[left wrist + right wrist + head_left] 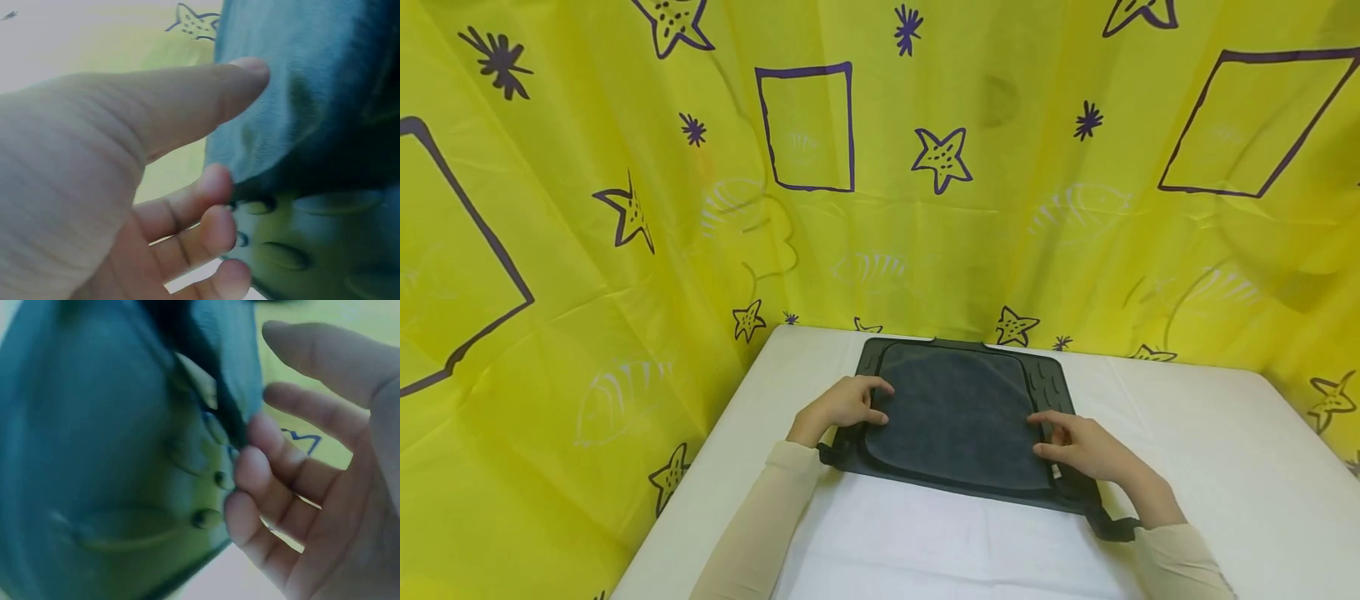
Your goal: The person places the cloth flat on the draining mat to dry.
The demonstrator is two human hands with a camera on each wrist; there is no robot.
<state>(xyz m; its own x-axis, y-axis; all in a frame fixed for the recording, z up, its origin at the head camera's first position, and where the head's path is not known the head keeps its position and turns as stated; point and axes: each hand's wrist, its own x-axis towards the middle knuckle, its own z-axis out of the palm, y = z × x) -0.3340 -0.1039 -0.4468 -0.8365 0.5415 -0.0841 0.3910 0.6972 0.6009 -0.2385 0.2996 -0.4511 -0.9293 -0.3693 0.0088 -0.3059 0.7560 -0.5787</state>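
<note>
A dark, flat rectangular tray-like board [1045, 379] with raised oval bumps along its sides lies on the white table. Over its middle is a dark blue-grey panel of fabric-like texture [955, 417]. My left hand [850, 402] reaches over the board's left edge, thumb and index finger apart at the panel's side; in the left wrist view the thumb [250, 72] overlaps the panel. My right hand [1078, 442] is at the right edge, its thumb and fingers spread apart. The right fingertips [253, 469] come right up to the bumpy border in the right wrist view.
The white table [910, 533] extends in front of the board and to both sides. Behind it and at the left hangs a yellow curtain [880, 225] printed with stars, fish and purple frames. Black straps [1112, 527] show beside both wrists.
</note>
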